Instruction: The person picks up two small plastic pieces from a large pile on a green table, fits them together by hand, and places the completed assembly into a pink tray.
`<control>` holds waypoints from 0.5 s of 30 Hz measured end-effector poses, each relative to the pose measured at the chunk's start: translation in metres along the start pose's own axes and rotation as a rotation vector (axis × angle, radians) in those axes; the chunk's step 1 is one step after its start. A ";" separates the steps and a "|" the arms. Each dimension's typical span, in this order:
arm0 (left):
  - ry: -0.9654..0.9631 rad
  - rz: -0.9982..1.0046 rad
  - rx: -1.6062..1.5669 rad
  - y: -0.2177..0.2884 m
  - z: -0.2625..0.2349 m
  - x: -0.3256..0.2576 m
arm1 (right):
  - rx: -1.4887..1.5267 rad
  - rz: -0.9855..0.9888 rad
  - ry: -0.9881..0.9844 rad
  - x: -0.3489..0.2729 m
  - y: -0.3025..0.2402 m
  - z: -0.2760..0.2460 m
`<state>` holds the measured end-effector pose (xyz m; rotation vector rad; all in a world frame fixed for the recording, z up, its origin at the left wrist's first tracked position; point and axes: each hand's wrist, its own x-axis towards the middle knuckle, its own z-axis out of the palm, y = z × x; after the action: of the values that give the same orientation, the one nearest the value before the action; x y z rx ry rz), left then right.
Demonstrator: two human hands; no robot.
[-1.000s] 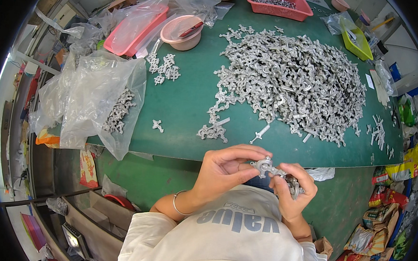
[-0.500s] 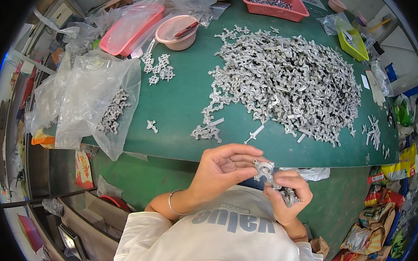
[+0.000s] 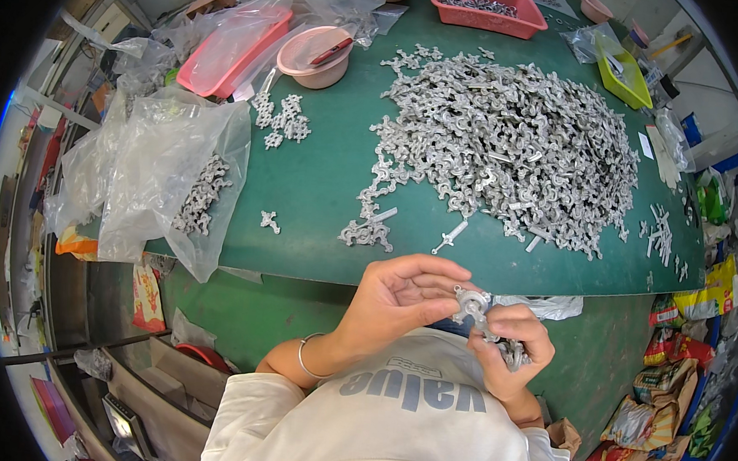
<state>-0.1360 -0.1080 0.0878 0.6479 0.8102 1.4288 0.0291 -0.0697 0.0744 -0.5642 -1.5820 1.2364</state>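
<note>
Both hands meet in front of my shirt, just off the table's near edge. My left hand (image 3: 403,296) pinches the upper end of a small silver-grey metal casting (image 3: 472,303) between thumb and fingers. My right hand (image 3: 514,345) is closed round the casting's lower end, and more grey castings (image 3: 513,354) show in its palm. How many pieces lie there is hidden by the fingers. Beyond the hands a large heap of like castings (image 3: 509,146) covers the green table (image 3: 310,218). A small cluster (image 3: 367,233) and one stick-shaped piece (image 3: 450,235) lie nearest.
At the left, a clear plastic bag (image 3: 165,184) with castings inside hangs over the table edge. A pink bowl (image 3: 312,77), pink trays (image 3: 529,27) and a yellow-green tray (image 3: 639,97) stand farther back. Thin metal bits (image 3: 660,236) lie at the right.
The casting between my hands has shifted slightly right and turned a little. Both hands keep their hold; things on the table lie as before.
</note>
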 end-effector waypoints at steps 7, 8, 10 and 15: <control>0.003 -0.005 -0.001 0.001 0.000 -0.001 | 0.031 0.033 0.029 -0.004 0.002 0.001; 0.004 -0.004 -0.002 0.002 0.000 -0.001 | 0.032 0.020 0.025 -0.004 0.002 0.001; -0.017 -0.029 -0.015 0.004 0.001 0.000 | 0.023 0.008 0.007 -0.004 0.002 0.000; -0.101 -0.160 0.053 0.019 0.002 0.011 | 0.007 -0.046 -0.001 -0.007 0.001 -0.002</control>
<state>-0.1458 -0.0957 0.1031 0.6748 0.8038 1.2236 0.0333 -0.0742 0.0700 -0.5196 -1.5820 1.2074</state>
